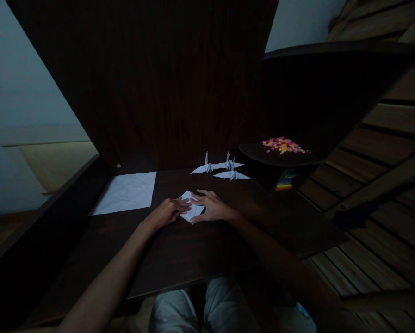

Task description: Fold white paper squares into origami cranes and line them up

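Both of my hands press on a small folded white paper [192, 213] lying flat on the dark wooden desk [179, 249]. My left hand [168, 211] rests on its left side with fingers stretched over it. My right hand [212, 206] covers its right side, fingers flat and pointing left. Behind the hands, several finished white paper cranes [224, 169] stand on the desk.
A flat white sheet of paper [126, 192] lies at the back left of the desk. On a dark raised shelf [263, 159] at the right sits a pile of small pink and yellow pieces [282, 144]. A tall dark back panel [151, 83] rises behind.
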The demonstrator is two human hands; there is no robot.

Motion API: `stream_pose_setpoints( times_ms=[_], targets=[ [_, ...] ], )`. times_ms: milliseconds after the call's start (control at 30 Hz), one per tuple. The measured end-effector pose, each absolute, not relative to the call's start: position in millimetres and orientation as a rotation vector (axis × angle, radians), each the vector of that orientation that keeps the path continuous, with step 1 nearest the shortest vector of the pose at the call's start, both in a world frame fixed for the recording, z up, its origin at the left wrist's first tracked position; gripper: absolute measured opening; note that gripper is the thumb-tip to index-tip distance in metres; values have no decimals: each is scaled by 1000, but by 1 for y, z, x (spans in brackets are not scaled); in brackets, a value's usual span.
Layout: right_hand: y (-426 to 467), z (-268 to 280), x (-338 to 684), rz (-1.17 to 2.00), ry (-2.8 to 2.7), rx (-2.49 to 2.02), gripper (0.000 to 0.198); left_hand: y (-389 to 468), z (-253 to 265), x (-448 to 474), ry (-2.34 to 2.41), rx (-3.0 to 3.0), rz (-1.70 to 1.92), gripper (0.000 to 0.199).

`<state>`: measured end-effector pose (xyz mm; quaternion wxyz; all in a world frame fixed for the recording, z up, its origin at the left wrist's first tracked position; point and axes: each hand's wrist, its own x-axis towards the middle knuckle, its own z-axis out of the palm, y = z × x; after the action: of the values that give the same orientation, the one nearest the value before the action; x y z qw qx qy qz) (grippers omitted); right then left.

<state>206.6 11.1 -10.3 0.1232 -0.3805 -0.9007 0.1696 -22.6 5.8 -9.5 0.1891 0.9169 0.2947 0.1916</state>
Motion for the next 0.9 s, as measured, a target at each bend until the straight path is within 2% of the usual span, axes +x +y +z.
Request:
stream_pose_setpoints(
  times_ms=[300, 433, 633, 900],
  targets=[
    [14, -7, 211, 506, -2677, -1053, 68, 0, -2, -21, 884, 2549, 464, 32],
    [22, -12, 218, 599, -2600, -1044, 44, -2, 0, -19, 879, 2565, 500, 30],
    [24, -15, 221, 595, -2529, -1035, 40, -2, -3, -18, 830, 2602, 551, 38],
    [22, -18, 218, 570, -2482, -1031, 38, 3, -5, -21, 917, 2509, 454, 35]
  ],
)
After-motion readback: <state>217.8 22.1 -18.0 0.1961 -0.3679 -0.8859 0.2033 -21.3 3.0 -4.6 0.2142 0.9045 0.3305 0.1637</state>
